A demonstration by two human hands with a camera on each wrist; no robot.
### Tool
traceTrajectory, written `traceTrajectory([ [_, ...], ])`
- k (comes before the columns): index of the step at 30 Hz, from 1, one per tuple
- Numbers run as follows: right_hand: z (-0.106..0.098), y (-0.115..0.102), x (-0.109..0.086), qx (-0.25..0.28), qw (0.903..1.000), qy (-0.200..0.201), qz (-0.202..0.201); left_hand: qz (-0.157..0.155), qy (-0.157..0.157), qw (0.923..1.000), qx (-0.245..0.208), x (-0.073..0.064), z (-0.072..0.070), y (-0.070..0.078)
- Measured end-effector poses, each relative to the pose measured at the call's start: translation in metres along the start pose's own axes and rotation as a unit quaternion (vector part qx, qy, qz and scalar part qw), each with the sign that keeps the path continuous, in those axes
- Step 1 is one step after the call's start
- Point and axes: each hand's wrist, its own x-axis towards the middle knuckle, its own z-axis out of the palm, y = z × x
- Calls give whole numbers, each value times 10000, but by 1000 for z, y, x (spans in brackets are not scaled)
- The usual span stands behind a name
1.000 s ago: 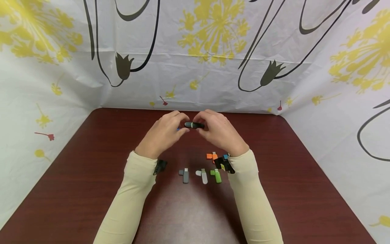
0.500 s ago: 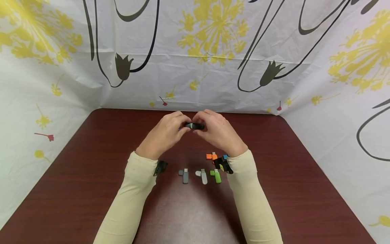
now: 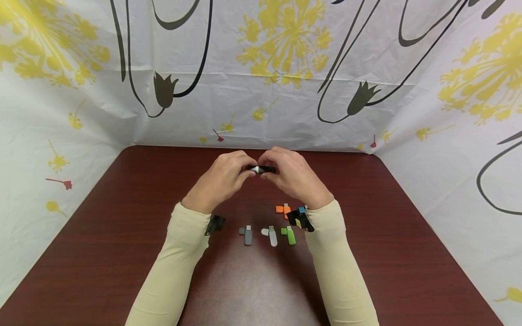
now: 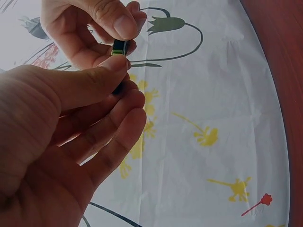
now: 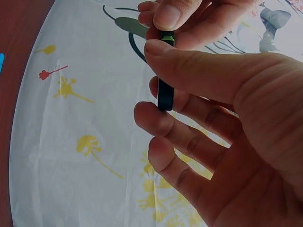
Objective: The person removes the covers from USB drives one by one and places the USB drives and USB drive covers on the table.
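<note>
Above the far part of the table, both hands hold a small black USB flash drive (image 3: 267, 169). A light band crosses its middle in the head view; in the wrist views the band looks green. My left hand (image 3: 222, 179) pinches its left end between thumb and fingertips. The right hand (image 3: 291, 174) grips the other end, and in the right wrist view the dark body of the flash drive (image 5: 165, 94) sticks out below the thumb. Fingers cover both ends in part, so whether a cap is fully seated cannot be seen.
On the dark red table (image 3: 102, 235) lie uncapped flash drives with caps beside them: grey (image 3: 248, 236), white (image 3: 273, 237), green (image 3: 291, 236) and orange (image 3: 287, 211). A blue one (image 3: 302, 209) is partly hidden by the right wrist camera (image 3: 302, 220). Patterned cloth (image 3: 261, 90) surrounds the table.
My left fingertips have moved slightly right and now pinch the left end of the flash drive, which showed bare a second ago. The right hand keeps its grip nearly in place.
</note>
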Motion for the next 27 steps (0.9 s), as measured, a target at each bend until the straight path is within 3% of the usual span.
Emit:
traceTrajectory([
  [27, -3, 2, -1, 172, 9998, -22, 28, 33, -7, 9999, -124, 1, -2, -1],
])
